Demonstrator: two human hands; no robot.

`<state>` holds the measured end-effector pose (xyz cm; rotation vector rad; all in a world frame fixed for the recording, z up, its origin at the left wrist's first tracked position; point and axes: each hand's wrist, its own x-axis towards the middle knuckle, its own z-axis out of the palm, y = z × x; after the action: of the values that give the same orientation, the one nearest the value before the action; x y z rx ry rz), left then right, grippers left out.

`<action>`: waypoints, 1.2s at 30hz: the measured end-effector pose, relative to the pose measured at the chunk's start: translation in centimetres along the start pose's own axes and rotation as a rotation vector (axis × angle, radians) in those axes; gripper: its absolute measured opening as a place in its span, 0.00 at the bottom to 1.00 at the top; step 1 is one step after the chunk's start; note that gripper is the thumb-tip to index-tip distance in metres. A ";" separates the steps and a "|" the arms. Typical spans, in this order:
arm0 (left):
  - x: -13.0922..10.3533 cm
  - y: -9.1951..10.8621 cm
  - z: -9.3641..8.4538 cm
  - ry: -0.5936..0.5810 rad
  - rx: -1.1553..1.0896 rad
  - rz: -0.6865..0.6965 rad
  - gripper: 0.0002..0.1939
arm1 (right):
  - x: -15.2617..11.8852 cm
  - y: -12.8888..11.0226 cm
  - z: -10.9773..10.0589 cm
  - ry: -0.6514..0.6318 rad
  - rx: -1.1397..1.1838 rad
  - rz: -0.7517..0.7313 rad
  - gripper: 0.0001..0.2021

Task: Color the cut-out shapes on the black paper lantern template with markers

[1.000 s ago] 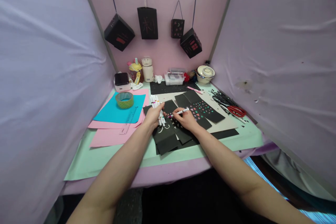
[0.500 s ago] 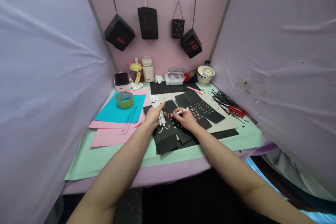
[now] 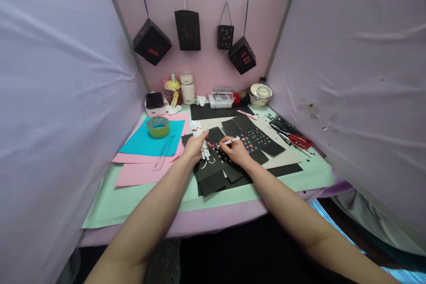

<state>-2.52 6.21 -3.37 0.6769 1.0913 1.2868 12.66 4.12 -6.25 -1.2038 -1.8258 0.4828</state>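
Note:
My left hand (image 3: pixel 196 145) is closed around a bunch of several white markers (image 3: pixel 199 131), resting over black card (image 3: pixel 208 166). In my right hand (image 3: pixel 234 151) is a single white marker (image 3: pixel 232 140), pinched between the fingers, its dark tip pointing left onto the card. Pale shapes show on the card under both hands, partly hidden by them. To the right lies another black card (image 3: pixel 278 147) with rows of small pink, red and green hearts, stars and triangles.
On the left, a tape roll (image 3: pixel 158 128) and a clear ruler (image 3: pixel 163 153) lie on blue paper (image 3: pixel 140 144) and pink sheets (image 3: pixel 133 175). Red-handled scissors (image 3: pixel 300 141) rest among black scraps at right. A bowl (image 3: pixel 261 95) and cream bottle (image 3: pixel 187 89) stand behind; black paper boxes (image 3: pixel 188 31) hang above.
Almost nothing differs. Both hands keep the same place and hold, the right marker's tip still at the card.

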 end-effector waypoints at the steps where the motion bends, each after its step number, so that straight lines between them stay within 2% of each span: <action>1: 0.0 0.0 0.0 0.001 0.000 0.000 0.12 | 0.0 0.0 0.0 -0.001 0.000 0.004 0.11; 29: -0.1 0.0 0.0 0.001 0.011 -0.002 0.11 | 0.0 0.1 -0.1 -0.018 0.027 -0.017 0.10; 36: 0.2 -0.1 -0.1 0.004 0.017 -0.018 0.13 | -0.2 -0.6 -0.5 0.108 0.079 -0.019 0.11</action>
<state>-2.60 6.39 -3.58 0.6763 1.1108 1.2655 12.77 3.57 -5.64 -1.1367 -1.7101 0.4660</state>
